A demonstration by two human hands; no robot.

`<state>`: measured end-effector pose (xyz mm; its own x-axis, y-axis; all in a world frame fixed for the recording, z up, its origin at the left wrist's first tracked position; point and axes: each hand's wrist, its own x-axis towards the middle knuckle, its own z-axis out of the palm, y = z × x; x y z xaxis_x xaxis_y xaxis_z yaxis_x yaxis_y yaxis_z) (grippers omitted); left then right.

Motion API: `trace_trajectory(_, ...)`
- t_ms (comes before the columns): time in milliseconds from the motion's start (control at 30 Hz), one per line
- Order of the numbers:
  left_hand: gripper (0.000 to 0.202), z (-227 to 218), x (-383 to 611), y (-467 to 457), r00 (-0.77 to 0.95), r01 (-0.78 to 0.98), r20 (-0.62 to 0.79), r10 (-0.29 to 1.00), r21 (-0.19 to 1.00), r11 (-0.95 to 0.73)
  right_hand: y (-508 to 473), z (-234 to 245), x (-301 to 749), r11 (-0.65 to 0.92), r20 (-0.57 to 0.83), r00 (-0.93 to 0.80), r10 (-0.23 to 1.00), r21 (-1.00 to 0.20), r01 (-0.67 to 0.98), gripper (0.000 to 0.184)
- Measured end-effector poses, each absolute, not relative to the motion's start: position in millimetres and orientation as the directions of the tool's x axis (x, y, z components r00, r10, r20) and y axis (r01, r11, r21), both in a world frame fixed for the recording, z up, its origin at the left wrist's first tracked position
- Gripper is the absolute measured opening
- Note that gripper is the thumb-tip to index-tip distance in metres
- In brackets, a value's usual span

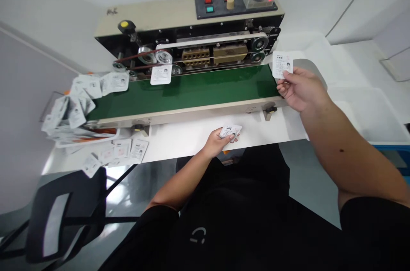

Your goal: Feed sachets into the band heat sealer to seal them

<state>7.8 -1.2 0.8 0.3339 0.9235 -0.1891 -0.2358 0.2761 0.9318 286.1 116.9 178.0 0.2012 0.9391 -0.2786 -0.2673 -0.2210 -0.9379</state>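
Note:
A band sealing machine (192, 15) with a green conveyor belt (192, 91) stands on a white table (179, 136). My right hand (299, 89) pinches one small white sachet (282, 64) upright at the belt's right end. My left hand (218, 141) rests at the table's front edge, closed on a thin stack of white sachets (231, 131). Another sachet (161, 74) rides along the belt under the sealing rollers, towards the left.
A pile of sealed sachets (77, 100) lies at the belt's left end, with more scattered on the table's front left (121, 151). A black chair (64, 215) stands at the lower left. White bins (361, 104) sit to the right.

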Motion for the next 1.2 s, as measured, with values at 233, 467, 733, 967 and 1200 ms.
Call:
trace_trajectory(233,0.051,1.7,7.5,-2.7,0.328,-0.239,-0.183,0.927,0.933,0.268,154.2,193.2,273.4,-0.324,-0.348,0.256,0.902,-0.937,-0.133,0.022)
trace_trajectory(467,0.05,3.9,7.3,-3.2,0.334,-0.248,-0.178,0.925,0.931,0.269,169.7,191.9,250.6,-0.369,-0.39,0.21,0.897,-0.92,-0.131,0.022)
trace_trajectory(733,0.051,4.4,8.1,-4.4,0.339,-0.274,-0.177,0.924,0.921,0.277,163.4,181.2,237.8,-0.297,-0.297,0.151,0.943,-0.955,-0.024,0.005)
trace_trajectory(967,0.063,2.4,9.3,-4.4,0.267,-0.357,-0.204,0.942,0.887,0.294,52.1,127.7,233.1,0.253,0.272,0.287,0.919,-0.962,0.102,0.01)
trace_trajectory(1200,0.053,-3.9,9.2,-3.5,0.265,-0.393,-0.115,0.957,0.894,0.216,-11.7,36.0,206.2,-0.104,-0.104,-0.128,0.986,-0.995,0.002,0.036)
